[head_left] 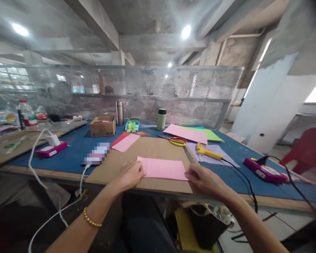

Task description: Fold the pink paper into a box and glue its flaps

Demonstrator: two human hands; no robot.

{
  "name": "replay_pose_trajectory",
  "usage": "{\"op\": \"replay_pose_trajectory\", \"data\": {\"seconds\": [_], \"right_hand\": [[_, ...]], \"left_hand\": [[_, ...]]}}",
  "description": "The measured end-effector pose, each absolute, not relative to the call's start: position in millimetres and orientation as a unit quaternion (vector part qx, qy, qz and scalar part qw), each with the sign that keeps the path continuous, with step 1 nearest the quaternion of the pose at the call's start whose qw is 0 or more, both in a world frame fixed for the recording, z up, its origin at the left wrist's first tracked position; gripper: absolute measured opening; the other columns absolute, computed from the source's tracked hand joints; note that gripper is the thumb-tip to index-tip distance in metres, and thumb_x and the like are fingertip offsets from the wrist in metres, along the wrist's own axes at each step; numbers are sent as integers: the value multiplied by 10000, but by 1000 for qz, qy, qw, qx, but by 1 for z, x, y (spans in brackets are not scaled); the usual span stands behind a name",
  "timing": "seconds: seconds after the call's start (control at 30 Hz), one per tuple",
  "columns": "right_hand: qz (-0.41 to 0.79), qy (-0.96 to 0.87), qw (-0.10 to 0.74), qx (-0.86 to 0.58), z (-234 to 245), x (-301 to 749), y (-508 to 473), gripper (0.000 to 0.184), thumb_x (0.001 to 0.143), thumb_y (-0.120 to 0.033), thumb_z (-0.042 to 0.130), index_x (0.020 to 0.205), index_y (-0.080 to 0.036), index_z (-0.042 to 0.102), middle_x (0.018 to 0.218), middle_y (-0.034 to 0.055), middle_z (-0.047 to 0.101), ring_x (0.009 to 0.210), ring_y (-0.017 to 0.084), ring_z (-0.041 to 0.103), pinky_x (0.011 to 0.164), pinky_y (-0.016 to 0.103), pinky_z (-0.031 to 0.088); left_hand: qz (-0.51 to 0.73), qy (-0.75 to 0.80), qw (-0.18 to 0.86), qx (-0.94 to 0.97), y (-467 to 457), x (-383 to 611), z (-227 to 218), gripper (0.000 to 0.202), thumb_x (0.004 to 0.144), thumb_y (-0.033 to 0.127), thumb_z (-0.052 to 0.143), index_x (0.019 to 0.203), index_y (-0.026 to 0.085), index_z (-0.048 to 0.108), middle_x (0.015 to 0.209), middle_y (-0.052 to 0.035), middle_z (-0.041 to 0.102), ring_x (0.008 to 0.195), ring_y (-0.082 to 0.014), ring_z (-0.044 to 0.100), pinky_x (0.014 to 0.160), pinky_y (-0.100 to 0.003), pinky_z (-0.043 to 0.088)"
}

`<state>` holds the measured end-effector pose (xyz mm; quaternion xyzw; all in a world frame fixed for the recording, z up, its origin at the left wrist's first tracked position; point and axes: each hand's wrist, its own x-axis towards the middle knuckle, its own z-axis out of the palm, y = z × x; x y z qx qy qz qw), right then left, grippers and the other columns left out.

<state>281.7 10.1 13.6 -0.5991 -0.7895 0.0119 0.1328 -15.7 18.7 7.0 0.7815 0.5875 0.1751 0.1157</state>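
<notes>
A rectangular sheet of pink paper (pixel 163 169) lies low over a flat piece of cardboard (pixel 152 149), its long side running left to right. At its left end, my left hand (pixel 130 174) pinches the edge with curled fingers. My right hand (pixel 201 175) grips the opposite end the same way. To the right of the sheet a metal ruler (pixel 189 154) lies partly on the cardboard. Beyond it are scissors with red and yellow handles (pixel 177 141) and a yellow glue gun (pixel 208 151) resting on a pale purple sheet (pixel 226 157).
Purple power strips (pixel 264 170) sit at right and left, with cords trailing over the front edge. A phone (pixel 97 154) lies left of the cardboard. Behind stand a small cardboard box (pixel 102 126), a steel flask (pixel 119 113), a green tumbler (pixel 161 119) and coloured paper sheets (pixel 186 133).
</notes>
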Motion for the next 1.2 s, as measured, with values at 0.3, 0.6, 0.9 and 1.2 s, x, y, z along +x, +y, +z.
{"op": "replay_pose_trajectory", "data": {"seconds": [0.3, 0.6, 0.9, 1.2], "right_hand": [[-75, -855, 230, -460, 12, 279, 3, 146, 855, -90, 454, 902, -166, 570, 909, 74, 584, 795, 184, 536, 715, 290, 421], [-167, -893, 205, -363, 11, 231, -36, 260, 950, -195, 475, 1186, -146, 574, 1076, 128, 612, 959, 249, 543, 850, 409, 467], [-154, -875, 208, -410, -15, 240, -40, 445, 913, -323, 606, 1311, -152, 502, 1176, 136, 602, 1061, 271, 564, 890, 411, 526], [-262, -863, 206, -380, -24, 239, -36, 491, 938, -407, 548, 1297, -74, 508, 1282, 198, 569, 1219, 335, 483, 1025, 516, 419]], "left_hand": [[152, 587, 122, 786, 19, -14, 12, 126, 804, 262, 510, 696, 199, 504, 778, -29, 635, 710, -178, 560, 585, -278, 293], [151, 592, 124, 782, 18, -13, 14, 127, 808, 255, 509, 696, 196, 515, 763, -24, 640, 693, -172, 561, 574, -272, 284], [151, 588, 123, 785, 17, -14, 15, 120, 817, 249, 516, 715, 194, 545, 795, -31, 664, 723, -179, 584, 588, -268, 305], [160, 577, 138, 789, 23, -18, 9, 112, 790, 269, 524, 709, 194, 540, 774, -19, 651, 716, -164, 576, 582, -255, 315]]}}
